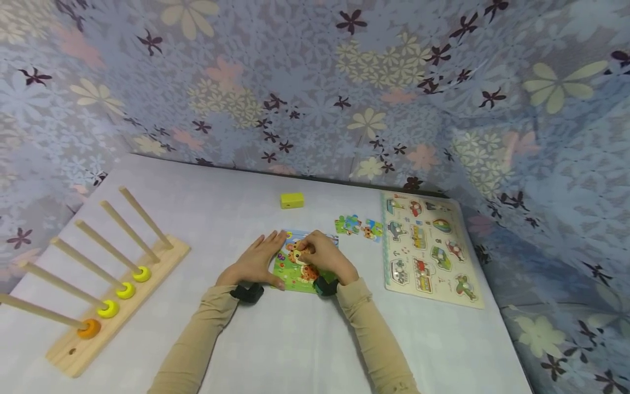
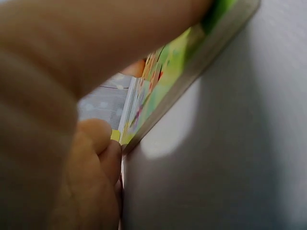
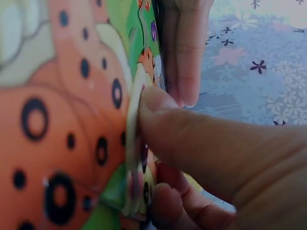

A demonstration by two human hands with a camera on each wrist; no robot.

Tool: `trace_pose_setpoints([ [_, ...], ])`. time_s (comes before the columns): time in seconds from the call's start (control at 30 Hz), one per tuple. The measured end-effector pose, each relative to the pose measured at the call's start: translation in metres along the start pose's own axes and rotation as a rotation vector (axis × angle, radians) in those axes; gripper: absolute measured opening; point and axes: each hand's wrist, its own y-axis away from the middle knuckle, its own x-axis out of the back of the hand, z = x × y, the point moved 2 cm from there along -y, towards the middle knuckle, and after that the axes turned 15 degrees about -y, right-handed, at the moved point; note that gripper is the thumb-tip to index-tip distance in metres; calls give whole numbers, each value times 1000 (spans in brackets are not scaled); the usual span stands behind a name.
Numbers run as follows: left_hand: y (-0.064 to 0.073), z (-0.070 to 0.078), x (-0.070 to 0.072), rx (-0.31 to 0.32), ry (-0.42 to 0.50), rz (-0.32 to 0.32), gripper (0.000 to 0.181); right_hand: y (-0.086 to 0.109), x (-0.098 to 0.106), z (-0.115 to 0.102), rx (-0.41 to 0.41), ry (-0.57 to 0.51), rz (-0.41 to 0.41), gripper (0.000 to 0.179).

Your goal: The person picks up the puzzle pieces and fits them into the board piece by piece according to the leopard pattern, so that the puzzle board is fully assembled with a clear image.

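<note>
A jigsaw puzzle board (image 1: pixel 291 282) with a spotted orange animal on green grass lies flat on the table between both hands. My left hand (image 1: pixel 257 262) rests along its left edge, fingers extended and thumb near the lower left corner; in the left wrist view the thumb reaches over the thick board edge (image 2: pixel 180 91). Over the middle of the picture, my right hand (image 1: pixel 327 254) pinches a puzzle piece (image 3: pixel 134 115) between thumb and fingers. That piece appears edge-on in the right wrist view, at the picture's surface; whether it sits fully in place I cannot tell.
Loose puzzle pieces (image 1: pixel 351 224) lie right of the board's top corner. A yellow block (image 1: pixel 292 201) stands behind it. Farther right is a wooden peg puzzle (image 1: pixel 428 246); at left, a rack of wooden rods (image 1: pixel 162 268) bears several rings. A floral cloth (image 1: pixel 305 82) hangs behind.
</note>
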Motion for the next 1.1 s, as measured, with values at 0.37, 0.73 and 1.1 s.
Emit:
trace_pose_setpoints([
  [0.37,2,4,1,5,-26,-5,126,7,42,29,-9,-115,284,33],
  [0.73,0,3,-2,10,-31,-6,126,21,78,69,-194,-15,507,60],
  [1.1,-1,6,-2,18,-9,-10,125,27,77,67,-116,-85,463,73],
])
